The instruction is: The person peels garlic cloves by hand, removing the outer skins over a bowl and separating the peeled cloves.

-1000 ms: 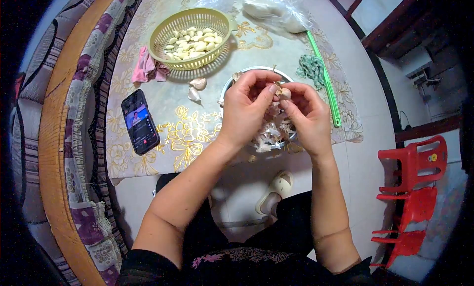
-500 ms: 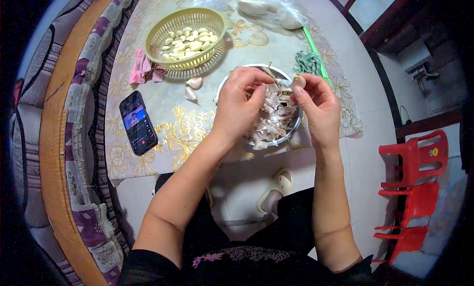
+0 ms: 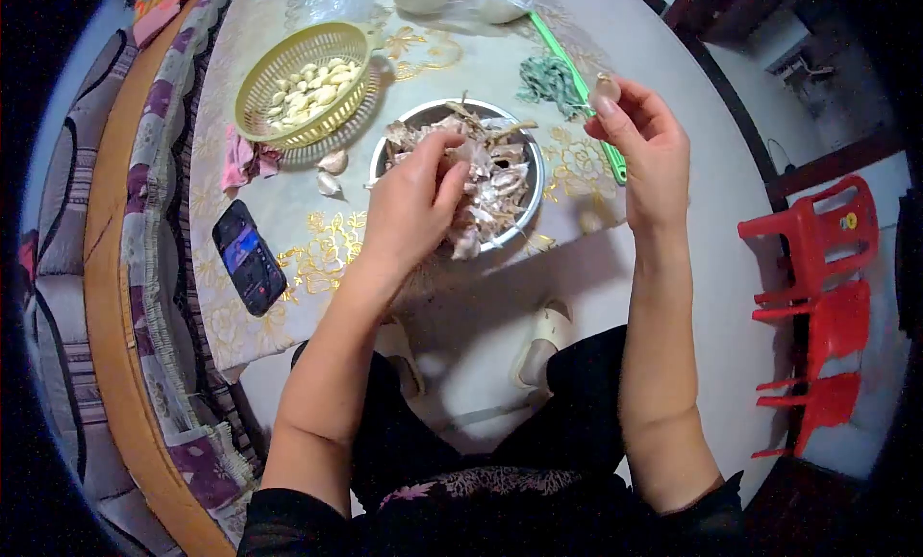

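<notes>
A metal bowl (image 3: pixel 536 194) full of papery garlic skins (image 3: pixel 500 187) and dry stalks stands at the table's near edge. Over its left side is my left hand (image 3: pixel 411 197), with thumb and fingers apart and bent toward the skins; whether the fingertips touch them I cannot tell. Up and to the right of the bowl, my right hand (image 3: pixel 652 153) pinches a garlic clove (image 3: pixel 606 88) between thumb and fingers. Two cloves in their skins (image 3: pixel 331 173) lie left of the bowl. A yellow-green plastic basket (image 3: pixel 252 124) holds several peeled cloves (image 3: pixel 312 94).
A phone (image 3: pixel 250 259) with a lit screen lies at the left. Near the basket is a pink cloth (image 3: pixel 240 161). A green stick-like handle (image 3: pixel 567 62) and a green crumpled cloth (image 3: pixel 550 84) lie beyond the bowl. Red chairs (image 3: pixel 817 230) stand at the right.
My right hand has moved up and away from the bowl with the clove. My left hand has parted its fingers over the skins. The view has shifted to the right.
</notes>
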Tool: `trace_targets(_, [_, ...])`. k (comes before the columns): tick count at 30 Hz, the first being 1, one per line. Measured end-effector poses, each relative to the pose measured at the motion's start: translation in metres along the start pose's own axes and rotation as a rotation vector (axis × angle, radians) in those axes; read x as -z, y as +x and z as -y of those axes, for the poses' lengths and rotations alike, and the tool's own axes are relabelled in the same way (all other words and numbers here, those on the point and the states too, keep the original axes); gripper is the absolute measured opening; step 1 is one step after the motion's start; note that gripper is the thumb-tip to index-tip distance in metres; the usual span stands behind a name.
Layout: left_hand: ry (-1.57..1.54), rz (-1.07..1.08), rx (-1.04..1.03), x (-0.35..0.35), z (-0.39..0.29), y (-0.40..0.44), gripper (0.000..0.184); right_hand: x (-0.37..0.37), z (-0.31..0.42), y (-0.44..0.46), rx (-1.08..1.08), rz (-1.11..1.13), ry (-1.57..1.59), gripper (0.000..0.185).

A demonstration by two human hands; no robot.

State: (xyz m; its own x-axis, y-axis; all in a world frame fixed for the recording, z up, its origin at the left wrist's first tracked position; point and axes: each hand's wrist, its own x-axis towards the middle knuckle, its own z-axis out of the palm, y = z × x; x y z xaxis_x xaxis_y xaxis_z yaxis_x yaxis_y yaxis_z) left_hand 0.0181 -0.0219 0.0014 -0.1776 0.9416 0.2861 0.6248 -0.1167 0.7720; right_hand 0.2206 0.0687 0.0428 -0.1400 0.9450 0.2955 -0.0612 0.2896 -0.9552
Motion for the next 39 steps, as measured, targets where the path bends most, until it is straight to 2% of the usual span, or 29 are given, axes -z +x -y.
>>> trace_targets(3, [0.021, -0.031, -0.080, -0.007, 0.009, -0.001, 0.022, 0.003, 0.002, -0.005, 0.003, 0.003, 0.014, 0.027])
trace_targets(6, [0.038, -0.026, -0.073, -0.014, 0.015, 0.002, 0.021, 0.004, -0.003, -0.006, 0.009, 0.067, 0.065, 0.027])
trace_targets(9, [0.010, -0.097, -0.111, -0.014, 0.012, 0.005, 0.020, 0.003, -0.001, -0.009, -0.084, 0.141, 0.029, 0.028])
trace_targets(12, [-0.010, -0.180, -0.170, -0.009, 0.000, 0.005, 0.017, -0.004, 0.002, -0.013, -0.090, 0.248, 0.032, 0.028])
trace_targets(14, [-0.011, -0.234, -0.210, -0.004, -0.008, 0.004, 0.016, -0.009, 0.007, -0.018, -0.190, 0.342, 0.082, 0.028])
trace_targets(15, [-0.090, -0.229, -0.119, -0.003, -0.015, 0.001, 0.013, -0.010, 0.008, -0.019, -0.197, 0.376, 0.068, 0.028])
trace_targets(18, [-0.229, -0.287, -0.122, -0.001, -0.022, -0.001, 0.014, -0.014, 0.006, -0.022, -0.185, 0.461, 0.082, 0.028])
trace_targets(19, [-0.240, -0.329, -0.192, -0.002, -0.022, 0.002, 0.016, -0.016, 0.007, -0.024, -0.181, 0.473, 0.084, 0.028])
trace_targets(22, [-0.252, -0.375, -0.229, 0.001, -0.036, 0.003, 0.018, -0.020, 0.003, -0.024, -0.181, 0.484, 0.093, 0.027])
trace_targets(26, [-0.396, -0.338, -0.237, -0.002, -0.038, 0.002, 0.020, -0.028, -0.003, -0.023, -0.171, 0.457, 0.098, 0.024])
trace_targets(31, [-0.301, -0.329, -0.312, 0.000, -0.043, 0.000, 0.026, -0.036, -0.007, -0.024, -0.184, 0.456, 0.086, 0.024])
trace_targets(39, [-0.302, -0.302, -0.218, 0.000, -0.028, 0.001, 0.029, -0.044, -0.002, -0.025, -0.172, 0.486, 0.101, 0.023])
